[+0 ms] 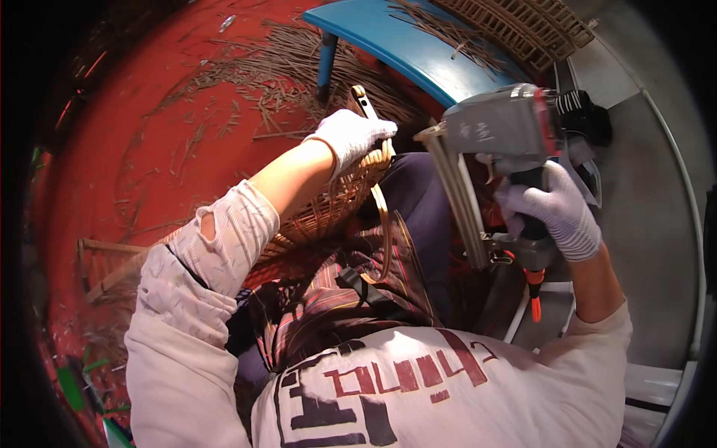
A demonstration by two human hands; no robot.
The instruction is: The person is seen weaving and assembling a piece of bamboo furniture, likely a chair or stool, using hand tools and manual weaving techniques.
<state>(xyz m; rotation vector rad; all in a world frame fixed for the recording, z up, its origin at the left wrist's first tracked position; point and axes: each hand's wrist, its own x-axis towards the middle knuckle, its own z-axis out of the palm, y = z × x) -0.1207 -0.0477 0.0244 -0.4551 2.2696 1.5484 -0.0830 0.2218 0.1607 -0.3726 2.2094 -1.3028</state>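
My left hand (348, 139), in a light knit glove, is closed on the rim of a brown woven wicker basket (310, 224) that leans against my lap. A pale strip with dark holes (363, 101) sticks up beyond its fingers. A curved cane loop (388, 250) hangs from the basket's near side. My right hand (564, 213), also gloved, grips a grey nail gun (489, 131) by its dark handle. The gun's long slanted magazine (463, 201) lies between the basket and that hand, its nose a little right of the rim. An orange hose fitting (535, 295) shows beneath the handle.
A blue bench (381, 33) stands ahead, with loose strips and slatted wicker pieces (523, 26) on top. Brown cane offcuts (299, 63) litter the red floor covering (149, 142). At the left lies a wooden frame (112, 261); grey flooring (642, 209) is on the right.
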